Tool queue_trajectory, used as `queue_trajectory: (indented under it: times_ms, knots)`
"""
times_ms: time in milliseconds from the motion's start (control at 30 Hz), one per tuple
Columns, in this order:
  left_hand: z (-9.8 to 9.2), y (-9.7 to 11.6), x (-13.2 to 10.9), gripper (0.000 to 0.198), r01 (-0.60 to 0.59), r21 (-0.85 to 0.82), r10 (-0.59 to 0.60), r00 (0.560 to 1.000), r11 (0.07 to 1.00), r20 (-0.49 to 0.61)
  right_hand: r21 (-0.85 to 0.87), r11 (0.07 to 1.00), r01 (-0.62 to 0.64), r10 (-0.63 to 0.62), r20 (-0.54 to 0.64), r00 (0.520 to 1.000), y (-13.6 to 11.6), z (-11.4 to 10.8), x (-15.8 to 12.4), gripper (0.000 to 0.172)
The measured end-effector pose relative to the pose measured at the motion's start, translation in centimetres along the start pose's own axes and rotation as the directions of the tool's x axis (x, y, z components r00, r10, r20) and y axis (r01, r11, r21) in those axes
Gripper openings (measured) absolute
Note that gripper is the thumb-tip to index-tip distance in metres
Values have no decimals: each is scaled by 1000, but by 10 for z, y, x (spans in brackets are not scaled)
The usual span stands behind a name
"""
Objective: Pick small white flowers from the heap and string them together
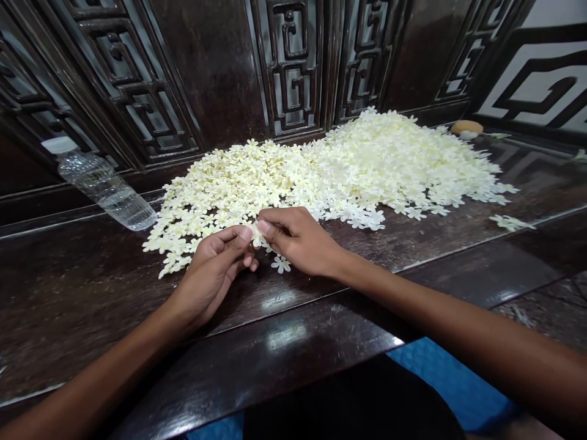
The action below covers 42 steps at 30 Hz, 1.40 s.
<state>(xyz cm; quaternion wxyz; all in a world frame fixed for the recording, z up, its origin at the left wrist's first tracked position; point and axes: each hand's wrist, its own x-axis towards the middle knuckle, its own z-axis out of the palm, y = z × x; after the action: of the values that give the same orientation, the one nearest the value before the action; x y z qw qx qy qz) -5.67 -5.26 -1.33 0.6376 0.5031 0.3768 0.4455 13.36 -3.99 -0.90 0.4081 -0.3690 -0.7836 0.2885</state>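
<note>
My left hand [217, 266] pinches a small white flower [257, 237] between thumb and forefinger, just in front of a wide heap of flowers. From the right, the thumb and forefinger of my right hand [300, 239] close on the same flower, so the two sets of fingertips almost meet. Part of that flower is covered by the fingers. A single loose flower [281, 264] lies on the dark wood below my right hand. Behind both hands spreads the heap of pale artificial-looking flowers [238, 177], yellower at left and whiter at right.
A clear plastic bottle [107, 189] with a white cap stands left of the heap on the dark wooden bench [77, 287]. Carved wooden panels [211, 67] rise behind. A round tan object [466, 128] sits at back right; a few stray flowers [510, 222] lie nearer.
</note>
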Motion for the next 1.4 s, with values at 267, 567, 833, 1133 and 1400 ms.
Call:
queue_trajectory:
  times_ms: [267, 567, 833, 1133, 1400]
  knots:
    - [-1, 0, 0, 29, 4, 12, -3, 999, 1000, -44, 55, 998, -16, 15, 15, 1000, -8, -7, 2, 44]
    - [0, -2, 0, 28, 18, 49, -13, 995, 999, -94, -288, 947, -145, 61, -280, 958, -3, -22, 4, 61]
    - [1, -4, -1, 22, -4, 31, 6, 997, 999, -81, -492, 870, 28, 17, 86, 996, -11, 1, -2, 44]
    - [3, -1, -2, 33, 20, -40, -22, 998, 999, -53, -349, 934, 77, -61, 58, 996, -3, -3, 1, 33]
    - [2, -2, -3, 29, 13, -40, -16, 998, 999, -67, -387, 919, 76, -37, 108, 994, -7, -1, -2, 30]
